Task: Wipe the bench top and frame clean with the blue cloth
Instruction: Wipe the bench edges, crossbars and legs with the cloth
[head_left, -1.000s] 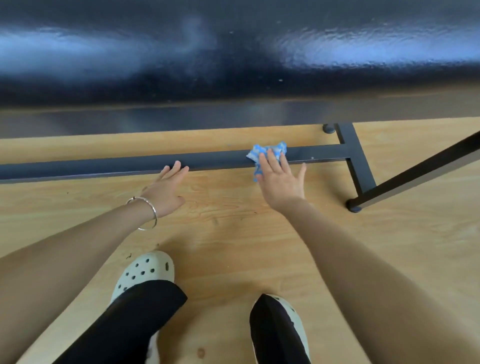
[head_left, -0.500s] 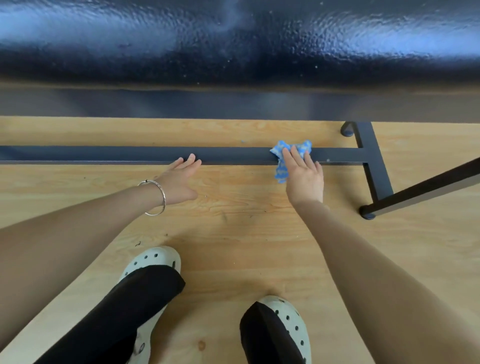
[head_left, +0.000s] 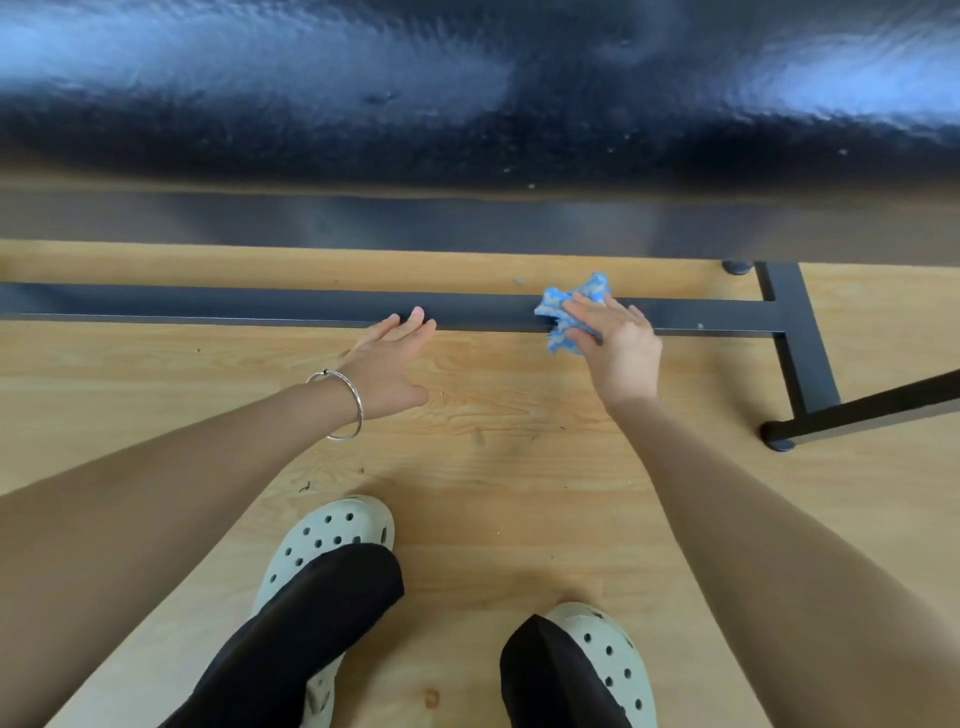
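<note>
We see the right hand (head_left: 621, 353) pressing the blue cloth (head_left: 569, 312) down onto the low black crossbar (head_left: 311, 306) of the bench frame, toward the bar's right end, a little way in from where it meets the black foot piece (head_left: 800, 343). The fingers (head_left: 597, 314) lie fairly flat over the crumpled cloth — a press more than a fist — and we cannot tell how far the thumb curls beneath it. The cloth bunches out past the fingertips over the bar's far edge, and hangs down its near side to the wooden floor (head_left: 493, 467).

The left hand (head_left: 387, 364) holds nothing — its fingers are stretched out together, tips at the near edge of the same crossbar, around the bar's middle, thumb spread to the side. A silver bangle (head_left: 348, 405) circles that wrist.

The glossy black bench top (head_left: 467, 104) fills the upper part of the view, blurred. Two pale clogs (head_left: 332, 530) and black trouser legs (head_left: 291, 639) show below.
</note>
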